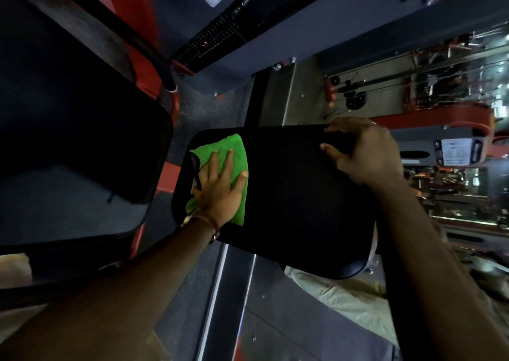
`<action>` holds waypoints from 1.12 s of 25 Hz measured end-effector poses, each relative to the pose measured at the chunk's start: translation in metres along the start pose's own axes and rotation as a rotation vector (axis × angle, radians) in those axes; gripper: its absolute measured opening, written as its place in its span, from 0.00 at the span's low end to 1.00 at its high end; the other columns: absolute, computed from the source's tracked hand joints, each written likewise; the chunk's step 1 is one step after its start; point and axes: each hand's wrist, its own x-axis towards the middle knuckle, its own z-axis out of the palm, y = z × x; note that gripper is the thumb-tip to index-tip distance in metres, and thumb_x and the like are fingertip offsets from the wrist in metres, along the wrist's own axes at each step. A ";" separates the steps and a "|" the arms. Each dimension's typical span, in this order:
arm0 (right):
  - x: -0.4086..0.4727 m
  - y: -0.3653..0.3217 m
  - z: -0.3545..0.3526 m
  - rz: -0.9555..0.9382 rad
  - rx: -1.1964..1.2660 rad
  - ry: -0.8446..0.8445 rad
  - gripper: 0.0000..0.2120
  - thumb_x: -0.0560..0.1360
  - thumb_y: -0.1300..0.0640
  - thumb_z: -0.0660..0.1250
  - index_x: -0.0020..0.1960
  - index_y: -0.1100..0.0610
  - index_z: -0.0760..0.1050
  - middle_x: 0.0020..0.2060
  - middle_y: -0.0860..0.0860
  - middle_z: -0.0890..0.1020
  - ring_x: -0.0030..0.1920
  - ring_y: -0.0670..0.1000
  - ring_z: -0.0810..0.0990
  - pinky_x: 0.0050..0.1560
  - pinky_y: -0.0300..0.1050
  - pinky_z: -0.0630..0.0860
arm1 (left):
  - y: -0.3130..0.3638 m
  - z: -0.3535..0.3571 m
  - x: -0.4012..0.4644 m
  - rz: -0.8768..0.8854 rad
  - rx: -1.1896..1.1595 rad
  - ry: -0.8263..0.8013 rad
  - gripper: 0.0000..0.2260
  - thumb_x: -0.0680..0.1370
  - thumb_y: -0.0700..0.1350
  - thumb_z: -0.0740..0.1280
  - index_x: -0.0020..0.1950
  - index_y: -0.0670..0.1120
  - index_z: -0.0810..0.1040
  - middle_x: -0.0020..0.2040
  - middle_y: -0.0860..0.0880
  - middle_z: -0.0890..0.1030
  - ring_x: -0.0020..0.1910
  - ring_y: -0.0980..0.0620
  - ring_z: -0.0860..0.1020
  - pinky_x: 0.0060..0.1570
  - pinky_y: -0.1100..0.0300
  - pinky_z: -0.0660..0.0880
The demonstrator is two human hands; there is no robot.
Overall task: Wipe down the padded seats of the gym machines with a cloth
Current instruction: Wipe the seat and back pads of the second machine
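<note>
A black padded seat (289,190) fills the middle of the view. On its left end lies a bright green cloth (230,147), folded flat. My left hand (220,187) presses down on the cloth with fingers spread, palm flat on it. My right hand (363,151) grips the seat's far right edge, fingers curled over the rim. A second, larger black pad (68,129) stands to the left, apart from both hands.
Red machine frame parts (143,16) run behind the left pad. A grey metal column and base (286,96) carry the seat. A weight stack and cables (352,96) sit beyond it, with more machines at the far right. Speckled dark floor shows between the pads.
</note>
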 end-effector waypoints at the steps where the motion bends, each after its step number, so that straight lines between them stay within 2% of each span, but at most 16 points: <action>1: 0.000 -0.003 0.002 -0.011 -0.008 -0.007 0.18 0.73 0.46 0.73 0.62 0.45 0.77 0.62 0.47 0.79 0.61 0.51 0.78 0.59 0.52 0.77 | 0.001 0.002 -0.011 0.078 0.033 0.032 0.27 0.79 0.64 0.53 0.76 0.65 0.46 0.80 0.54 0.47 0.77 0.46 0.48 0.69 0.32 0.51; 3: -0.001 0.000 0.001 -0.027 -0.019 0.008 0.18 0.73 0.46 0.72 0.62 0.44 0.77 0.61 0.47 0.80 0.61 0.51 0.78 0.59 0.54 0.78 | 0.009 0.006 -0.007 0.171 0.019 0.040 0.27 0.79 0.63 0.54 0.76 0.67 0.46 0.80 0.56 0.47 0.78 0.48 0.47 0.68 0.32 0.50; 5: -0.001 0.002 0.001 -0.019 -0.003 0.023 0.18 0.73 0.46 0.73 0.62 0.44 0.77 0.61 0.46 0.80 0.61 0.51 0.78 0.59 0.54 0.78 | 0.016 0.003 0.017 0.178 -0.010 0.034 0.27 0.79 0.63 0.54 0.76 0.67 0.47 0.80 0.57 0.46 0.78 0.49 0.46 0.70 0.32 0.48; 10: 0.003 -0.003 0.005 0.024 -0.019 0.041 0.18 0.72 0.46 0.73 0.61 0.44 0.78 0.60 0.46 0.80 0.61 0.51 0.78 0.59 0.53 0.78 | 0.013 -0.002 0.066 0.080 -0.058 0.015 0.26 0.79 0.64 0.52 0.76 0.67 0.49 0.80 0.58 0.45 0.78 0.49 0.46 0.72 0.34 0.48; 14: 0.002 -0.002 0.003 0.076 -0.028 0.028 0.18 0.72 0.46 0.73 0.61 0.44 0.77 0.59 0.48 0.80 0.60 0.51 0.78 0.58 0.51 0.78 | -0.033 -0.005 0.074 -0.128 -0.122 0.013 0.29 0.78 0.65 0.52 0.77 0.63 0.50 0.81 0.51 0.48 0.78 0.43 0.49 0.76 0.42 0.46; 16: 0.001 -0.016 0.008 0.097 -0.115 0.019 0.18 0.74 0.47 0.71 0.64 0.46 0.76 0.63 0.50 0.78 0.65 0.53 0.75 0.68 0.53 0.71 | -0.054 0.002 0.066 -0.177 -0.118 -0.018 0.27 0.80 0.63 0.53 0.78 0.61 0.50 0.81 0.49 0.49 0.78 0.44 0.49 0.76 0.46 0.45; 18: -0.007 -0.044 0.028 0.065 -0.243 -0.014 0.21 0.76 0.47 0.67 0.68 0.49 0.74 0.71 0.51 0.72 0.74 0.53 0.66 0.77 0.57 0.53 | -0.067 0.011 0.047 -0.071 -0.056 0.018 0.29 0.79 0.67 0.47 0.78 0.60 0.51 0.80 0.48 0.52 0.78 0.44 0.52 0.75 0.46 0.49; 19: -0.016 -0.059 0.044 0.043 -0.256 -0.024 0.23 0.76 0.47 0.65 0.69 0.51 0.73 0.75 0.52 0.68 0.77 0.53 0.60 0.78 0.58 0.46 | -0.070 0.014 0.034 0.010 -0.022 0.034 0.31 0.77 0.70 0.41 0.78 0.60 0.51 0.80 0.48 0.54 0.78 0.43 0.55 0.74 0.45 0.52; 20: -0.025 -0.072 0.060 0.032 -0.253 -0.021 0.24 0.75 0.48 0.65 0.70 0.53 0.73 0.76 0.52 0.66 0.79 0.53 0.57 0.78 0.58 0.44 | -0.069 0.017 0.018 0.083 0.014 0.042 0.32 0.76 0.70 0.37 0.78 0.60 0.51 0.80 0.49 0.55 0.77 0.43 0.57 0.73 0.44 0.55; 22: -0.043 -0.084 0.083 0.036 -0.240 0.032 0.25 0.73 0.50 0.65 0.69 0.55 0.74 0.76 0.53 0.66 0.79 0.54 0.57 0.79 0.58 0.45 | -0.057 0.023 -0.021 0.198 0.040 0.035 0.27 0.78 0.66 0.40 0.77 0.64 0.49 0.80 0.52 0.54 0.75 0.44 0.60 0.71 0.42 0.58; 24: -0.054 -0.084 0.093 0.060 -0.210 0.100 0.24 0.72 0.51 0.66 0.67 0.56 0.76 0.74 0.53 0.71 0.78 0.54 0.61 0.79 0.56 0.47 | -0.033 0.019 -0.035 0.264 0.002 0.061 0.24 0.78 0.65 0.45 0.74 0.71 0.46 0.80 0.57 0.52 0.73 0.46 0.59 0.70 0.41 0.58; 26: -0.058 -0.083 0.095 0.054 -0.182 0.156 0.22 0.71 0.53 0.68 0.64 0.57 0.79 0.70 0.53 0.76 0.76 0.54 0.66 0.77 0.55 0.48 | -0.018 0.010 -0.005 0.283 -0.055 0.069 0.24 0.76 0.64 0.48 0.72 0.74 0.46 0.80 0.59 0.50 0.76 0.48 0.54 0.71 0.37 0.53; 28: -0.060 -0.083 0.098 0.033 -0.178 0.169 0.20 0.71 0.54 0.68 0.62 0.58 0.79 0.67 0.53 0.78 0.74 0.54 0.68 0.77 0.55 0.49 | -0.019 0.001 0.038 0.247 -0.082 0.048 0.26 0.76 0.64 0.50 0.74 0.71 0.49 0.80 0.58 0.49 0.77 0.49 0.50 0.72 0.35 0.51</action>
